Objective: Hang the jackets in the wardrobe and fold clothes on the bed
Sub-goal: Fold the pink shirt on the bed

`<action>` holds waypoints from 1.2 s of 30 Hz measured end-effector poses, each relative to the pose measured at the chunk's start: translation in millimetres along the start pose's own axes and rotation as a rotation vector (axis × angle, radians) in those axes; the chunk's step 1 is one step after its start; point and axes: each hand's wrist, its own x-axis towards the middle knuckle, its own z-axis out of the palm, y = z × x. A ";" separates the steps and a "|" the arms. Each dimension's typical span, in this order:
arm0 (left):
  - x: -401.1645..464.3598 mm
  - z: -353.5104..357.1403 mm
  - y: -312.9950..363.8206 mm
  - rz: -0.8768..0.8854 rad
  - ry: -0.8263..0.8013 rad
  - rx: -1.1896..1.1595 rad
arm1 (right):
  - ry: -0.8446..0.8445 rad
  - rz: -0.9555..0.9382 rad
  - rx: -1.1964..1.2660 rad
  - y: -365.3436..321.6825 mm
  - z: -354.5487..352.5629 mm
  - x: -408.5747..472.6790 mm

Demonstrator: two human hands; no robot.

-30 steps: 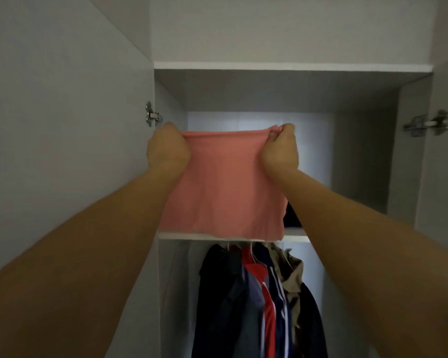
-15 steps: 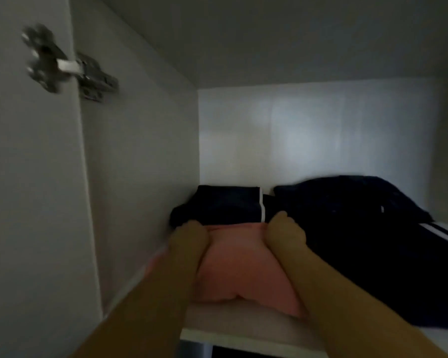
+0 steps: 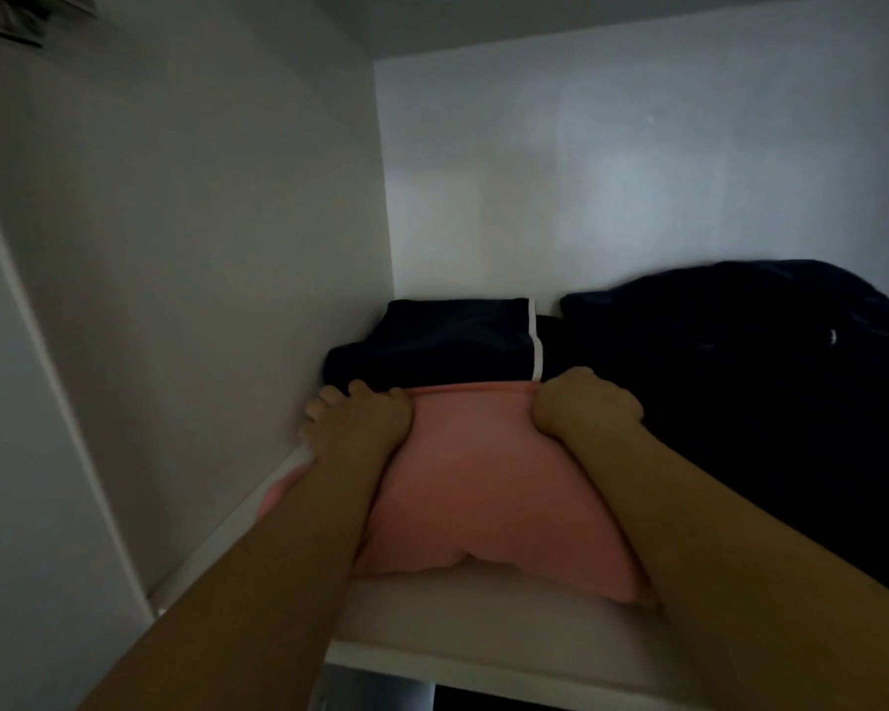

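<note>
White walls close in a wardrobe shelf (image 3: 483,644), dim and shadowed, with its pale front edge running across the bottom of the view. On it lies a folded pink garment (image 3: 488,484), sitting toward the left end of the shelf, its near fold close to the front edge. The left hand (image 3: 360,418) grips the garment's far left corner, fingers curled over the cloth beside the side wall; the right hand (image 3: 586,407) grips the far right corner in the same bunched way. Just behind the pink cloth, touching its far edge, sits a folded dark garment with a white stripe (image 3: 452,341), and a looser dark heap (image 3: 740,382) fills the right part of the shelf, pressing against the pink one's right side. The garment looks nearly placed, with only the letting go left. The risk I see is in the near fold: it bulges and lies close to the front edge, so pulling the hands back while cloth clings to them could drag it off. Pushing deeper could also rumple the striped stack behind.
</note>
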 end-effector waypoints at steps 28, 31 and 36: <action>-320.1 -118.5 123.6 1.397 0.260 -0.155 | 0.508 0.151 0.070 282.5 -162.4 -303.2; -393.9 -129.9 127.3 1.514 0.235 -0.185 | 0.539 0.249 0.027 326.2 -172.8 -377.5; -532.6 -153.5 111.7 1.692 0.169 -0.263 | 0.606 0.405 -0.067 392.8 -193.7 -530.6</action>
